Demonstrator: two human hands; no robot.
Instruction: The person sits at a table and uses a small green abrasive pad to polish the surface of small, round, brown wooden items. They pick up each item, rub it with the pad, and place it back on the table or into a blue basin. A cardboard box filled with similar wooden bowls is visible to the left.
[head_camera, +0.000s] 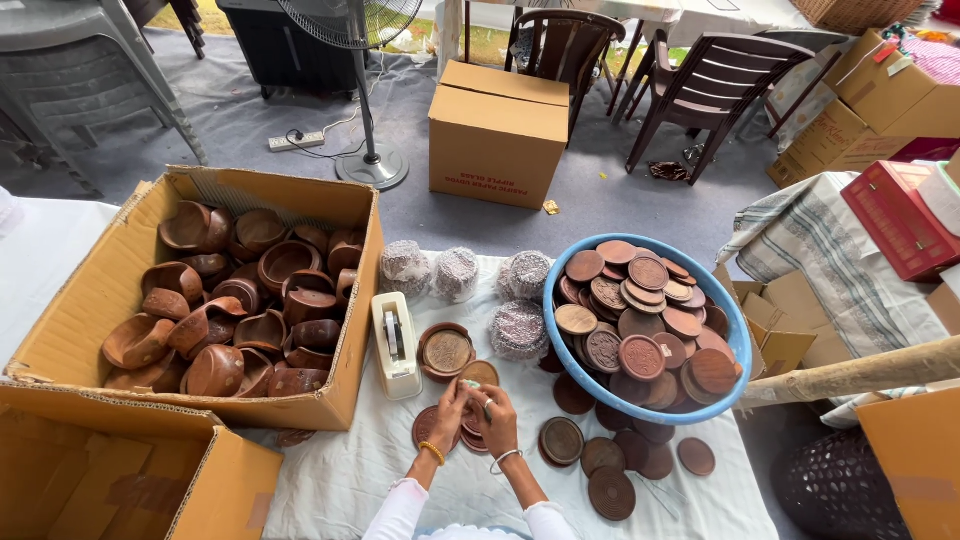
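both hands, left hand (447, 405) and right hand (497, 417), grip clamped on a small clay disc (478, 377) beside blue basin (738, 330)

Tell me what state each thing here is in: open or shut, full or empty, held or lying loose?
Left hand: holding a small piece together with the right.
Right hand: gripping that piece.
Big cardboard box: open, filled with brown bowls.
Blue basin: heaped with round lids.
Brown box on the floor: shut.
Tape dispenser: lying unused.
Standing fan: cannot tell if running.

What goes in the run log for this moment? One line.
left hand: on small disc | right hand: on same disc | beside: tape dispenser, blue basin of discs
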